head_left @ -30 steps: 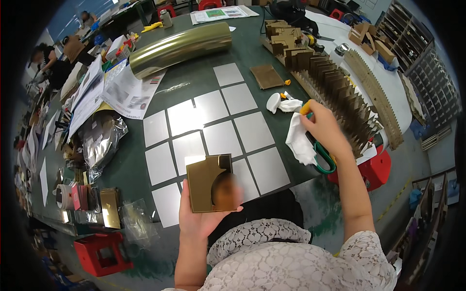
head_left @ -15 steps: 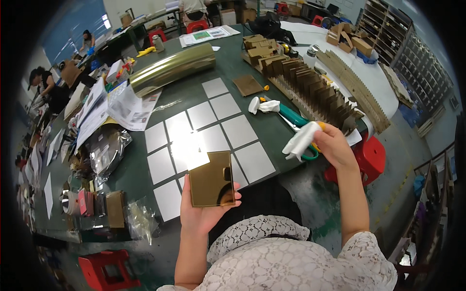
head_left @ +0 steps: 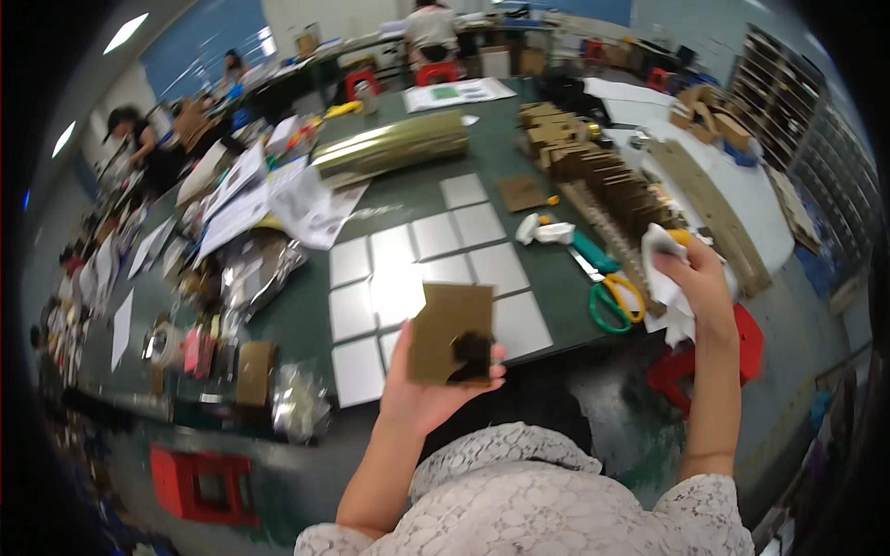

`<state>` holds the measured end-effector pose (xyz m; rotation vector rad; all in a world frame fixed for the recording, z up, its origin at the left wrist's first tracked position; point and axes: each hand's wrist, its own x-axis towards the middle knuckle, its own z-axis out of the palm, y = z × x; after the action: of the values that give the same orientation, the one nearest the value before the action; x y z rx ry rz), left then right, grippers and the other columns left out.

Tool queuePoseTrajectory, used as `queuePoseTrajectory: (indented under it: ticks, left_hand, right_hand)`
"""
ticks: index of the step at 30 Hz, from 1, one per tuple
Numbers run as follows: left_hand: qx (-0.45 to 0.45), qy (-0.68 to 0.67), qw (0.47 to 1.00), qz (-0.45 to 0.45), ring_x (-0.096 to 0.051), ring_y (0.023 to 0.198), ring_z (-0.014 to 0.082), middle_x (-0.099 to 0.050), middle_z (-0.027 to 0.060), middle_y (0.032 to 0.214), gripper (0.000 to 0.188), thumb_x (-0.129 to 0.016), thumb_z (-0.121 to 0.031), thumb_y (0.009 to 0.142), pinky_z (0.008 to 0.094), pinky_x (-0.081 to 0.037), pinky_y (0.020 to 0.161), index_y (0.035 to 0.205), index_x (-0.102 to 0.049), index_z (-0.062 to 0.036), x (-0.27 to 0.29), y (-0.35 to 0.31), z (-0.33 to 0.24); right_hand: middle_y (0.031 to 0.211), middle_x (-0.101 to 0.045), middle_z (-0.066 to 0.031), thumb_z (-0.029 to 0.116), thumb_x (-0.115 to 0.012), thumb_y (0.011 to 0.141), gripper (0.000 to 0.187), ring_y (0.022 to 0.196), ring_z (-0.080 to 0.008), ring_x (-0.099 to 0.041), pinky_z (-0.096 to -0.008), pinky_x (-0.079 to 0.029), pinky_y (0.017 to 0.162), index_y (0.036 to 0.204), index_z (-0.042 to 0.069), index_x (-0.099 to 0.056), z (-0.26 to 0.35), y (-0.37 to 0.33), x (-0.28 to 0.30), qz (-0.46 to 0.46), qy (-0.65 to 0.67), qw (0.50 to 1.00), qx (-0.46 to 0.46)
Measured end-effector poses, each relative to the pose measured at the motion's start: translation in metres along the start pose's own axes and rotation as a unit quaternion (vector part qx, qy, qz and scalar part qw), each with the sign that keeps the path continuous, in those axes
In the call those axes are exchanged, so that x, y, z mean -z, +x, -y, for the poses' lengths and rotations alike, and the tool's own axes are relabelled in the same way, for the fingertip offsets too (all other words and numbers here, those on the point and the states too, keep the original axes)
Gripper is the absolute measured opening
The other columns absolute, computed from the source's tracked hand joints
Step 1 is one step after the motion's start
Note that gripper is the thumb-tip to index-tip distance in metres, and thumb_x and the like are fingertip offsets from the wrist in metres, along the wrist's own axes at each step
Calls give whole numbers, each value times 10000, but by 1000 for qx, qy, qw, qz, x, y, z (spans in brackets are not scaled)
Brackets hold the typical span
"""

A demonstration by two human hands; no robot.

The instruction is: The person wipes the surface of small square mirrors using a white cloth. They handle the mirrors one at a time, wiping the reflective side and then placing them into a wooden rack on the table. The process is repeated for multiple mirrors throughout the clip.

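Note:
My left hand (head_left: pixel 417 397) holds a shiny brown square plate (head_left: pixel 434 326) from below, with fingers around its right edge. Dark reflections show on the plate. Under and beyond it, several silvery square sheets (head_left: pixel 443 234) lie in rows on the green table. Out to the right, my right hand (head_left: pixel 703 283) pinches a crumpled white cloth (head_left: pixel 681 310), which hangs down from the fingers. Something small and yellow shows at those fingertips. Left of that hand lie scissors (head_left: pixel 604 298) with green and orange handle loops, beside a green-handled tool (head_left: pixel 595 252).
A slotted rack of brown plates (head_left: pixel 616 181) stands at right. Farther back lies a gold film roll (head_left: pixel 389 148). Papers (head_left: pixel 243 190) and clear bags (head_left: pixel 301 400) crowd the left side. Red stools (head_left: pixel 202 486) stand on the floor. Other people (head_left: pixel 431 28) work in the background.
The view has shifted, so the table appears farther right and lower. My right hand and cloth have moved right, away from the scissors, uncovering their handles. My left hand keeps holding the plate.

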<state>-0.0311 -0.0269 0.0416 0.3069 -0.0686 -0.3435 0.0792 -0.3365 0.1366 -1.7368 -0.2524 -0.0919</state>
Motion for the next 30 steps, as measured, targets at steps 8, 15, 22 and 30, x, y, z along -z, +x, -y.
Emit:
queuePoseTrajectory:
  ticks: [8, 15, 22, 30]
  left_hand:
    - [-118, 117, 986, 2, -529, 1185, 376, -586, 195, 1222, 855, -703, -516, 809, 586, -345, 1065, 1440, -348, -62, 14, 30, -17]
    - [-171, 328, 927, -69, -461, 1287, 370, -432, 245, 1399, 1119, -903, -319, 625, 515, -362, 1085, 1487, -235, -66, 19, 38, -31]
    - [-237, 365, 890, -134, -347, 1380, 362, -314, 305, 1474, 1114, -869, -124, 619, 462, -351, 1090, 1495, -182, -81, 31, 41, -46]
    - [-251, 359, 897, -49, -364, 1367, 337, -254, 272, 1515, 1070, -762, 92, 642, 463, -395, 1069, 1505, -174, -139, 41, 43, -60]
  right_hand:
    - [918, -588, -161, -17, -517, 809, 271, 891, -328, -588, -387, -457, 764, 1020, 40, -677, -37, 165, 88, -71, -466, 852, 228]
    - [991, -611, -164, 6, -517, 836, 282, 975, -342, -601, -438, -490, 842, 1029, 110, -695, -113, 294, 123, -78, -664, 731, 135]
    - [949, -638, -224, 55, -485, 876, 249, 931, -375, -629, -475, -497, 810, 1035, 76, -676, -153, 357, 111, -22, -693, 706, 148]
    - [1067, -618, -240, -12, -418, 839, 401, 1050, -398, -575, -446, -441, 896, 1171, 58, -631, -174, 371, 155, 7, -656, 737, 161]
